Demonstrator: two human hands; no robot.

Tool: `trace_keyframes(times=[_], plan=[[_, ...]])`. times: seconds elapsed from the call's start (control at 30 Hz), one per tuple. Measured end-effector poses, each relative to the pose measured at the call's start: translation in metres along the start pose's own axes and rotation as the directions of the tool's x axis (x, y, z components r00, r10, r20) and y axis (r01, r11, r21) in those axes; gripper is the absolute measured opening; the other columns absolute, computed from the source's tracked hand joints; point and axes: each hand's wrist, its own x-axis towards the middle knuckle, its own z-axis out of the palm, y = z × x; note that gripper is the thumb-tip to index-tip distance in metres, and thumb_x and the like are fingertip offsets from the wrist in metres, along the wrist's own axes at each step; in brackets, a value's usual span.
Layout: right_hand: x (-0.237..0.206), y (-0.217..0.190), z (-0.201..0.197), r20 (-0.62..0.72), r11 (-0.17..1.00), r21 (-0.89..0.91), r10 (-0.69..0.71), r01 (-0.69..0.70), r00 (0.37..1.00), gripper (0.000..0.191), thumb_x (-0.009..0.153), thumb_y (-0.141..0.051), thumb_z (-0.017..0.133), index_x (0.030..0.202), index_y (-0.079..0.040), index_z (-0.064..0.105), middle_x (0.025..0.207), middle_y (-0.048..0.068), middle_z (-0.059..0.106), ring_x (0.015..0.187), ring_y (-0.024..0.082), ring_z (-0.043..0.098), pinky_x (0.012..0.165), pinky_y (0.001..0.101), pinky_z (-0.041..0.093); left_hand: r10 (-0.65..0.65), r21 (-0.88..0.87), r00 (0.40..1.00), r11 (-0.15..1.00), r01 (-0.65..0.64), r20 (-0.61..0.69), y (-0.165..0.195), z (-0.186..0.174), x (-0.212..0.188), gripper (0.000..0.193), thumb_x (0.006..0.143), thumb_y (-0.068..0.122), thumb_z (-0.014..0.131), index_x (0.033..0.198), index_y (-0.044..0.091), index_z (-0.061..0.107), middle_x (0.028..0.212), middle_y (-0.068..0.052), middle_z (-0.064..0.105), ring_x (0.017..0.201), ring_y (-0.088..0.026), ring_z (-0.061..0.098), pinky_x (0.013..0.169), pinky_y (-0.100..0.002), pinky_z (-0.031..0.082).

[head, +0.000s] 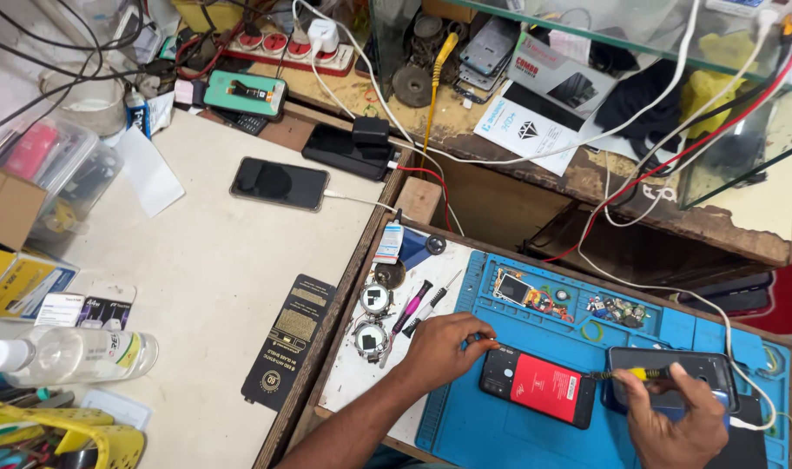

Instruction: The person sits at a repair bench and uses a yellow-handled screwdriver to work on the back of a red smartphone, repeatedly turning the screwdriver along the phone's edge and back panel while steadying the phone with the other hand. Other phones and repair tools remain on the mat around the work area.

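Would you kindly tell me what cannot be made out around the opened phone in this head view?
- Screwdriver tip: too small to see where it touches the opened phone.
- Right hand: cut off by the bottom edge.
- Second phone: partly hidden behind that hand.
- Left hand: its fingertips hide the phone's corner.

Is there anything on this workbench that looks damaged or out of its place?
Yes. The black phone with a red battery lies opened on the blue rubber mat, its back cover off. The brown wooden counter edge is chipped and peeling.

Opened phone (539,386) with red battery, flat on blue mat, yellow-handled screwdriver (632,374) at its right edge
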Motion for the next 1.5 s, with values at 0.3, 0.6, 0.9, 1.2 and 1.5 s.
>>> trace_keyframes(times=[0.3, 0.6, 0.9, 1.2, 1.5], plan=[[0.002, 0.006, 0.002, -0.007, 0.998, -0.004, -0.056, 0.056, 0.998, 0.06, 0.08, -0.009, 0.088, 0.126, -0.002, 0.049, 0.097, 0.017, 0.07, 0.096, 0.022, 0.075, 0.073, 0.0284, 0.059, -0.051, 0.023, 0.997, 0.999, 0.05, 0.052, 0.001, 0.001, 0.0, 0.014, 0.09, 0.021, 0.08, 0.095, 0.008, 0.078, 0.089, -0.006, 0.076, 0.074, -0.021, 0.075, 0.064, -0.033, 0.058], [0.009, -0.01, 0.0, 0.024, 0.993, -0.108, -0.048, 0.051, 0.999, 0.066, 0.076, -0.008, 0.089, 0.128, -0.005, 0.048, 0.1, 0.023, 0.069, 0.094, 0.031, 0.073, 0.077, 0.0324, 0.059, -0.049, 0.03, 0.996, 0.998, 0.047, 0.07, -0.003, 0.003, 0.002, 0.014, 0.09, 0.021, 0.079, 0.096, 0.008, 0.077, 0.09, -0.007, 0.077, 0.075, -0.02, 0.075, 0.065, -0.032, 0.059], [0.01, -0.011, 0.004, 0.067, 0.994, -0.104, -0.038, 0.045, 0.997, 0.072, 0.075, -0.005, 0.088, 0.129, -0.002, 0.042, 0.09, 0.02, 0.068, 0.087, 0.028, 0.073, 0.07, 0.0319, 0.058, -0.073, 0.035, 0.993, 0.997, 0.07, 0.09, -0.002, 0.0, 0.002, 0.018, 0.091, 0.024, 0.078, 0.097, 0.007, 0.078, 0.092, -0.007, 0.077, 0.078, -0.021, 0.075, 0.068, -0.033, 0.059], [0.022, -0.027, 0.015, 0.116, 0.999, 0.049, 0.016, -0.021, 0.993, 0.066, 0.083, 0.0, 0.081, 0.133, -0.002, 0.037, 0.098, 0.02, 0.071, 0.094, 0.024, 0.075, 0.081, 0.0315, 0.062, -0.037, 0.035, 0.993, 0.999, 0.034, 0.112, 0.003, -0.001, 0.001, 0.017, 0.094, 0.023, 0.075, 0.1, 0.008, 0.078, 0.094, -0.007, 0.078, 0.079, -0.022, 0.075, 0.07, -0.033, 0.059], [0.028, -0.045, 0.068, 0.138, 0.985, 0.124, -0.141, 0.124, 0.98, 0.068, 0.08, -0.007, 0.084, 0.13, -0.002, 0.038, 0.094, 0.018, 0.071, 0.089, 0.022, 0.076, 0.079, 0.0316, 0.064, -0.017, 0.046, 0.995, 0.999, 0.013, 0.097, 0.006, -0.005, 0.002, 0.016, 0.093, 0.023, 0.075, 0.1, 0.009, 0.079, 0.094, -0.006, 0.077, 0.079, -0.022, 0.075, 0.069, -0.034, 0.059]])
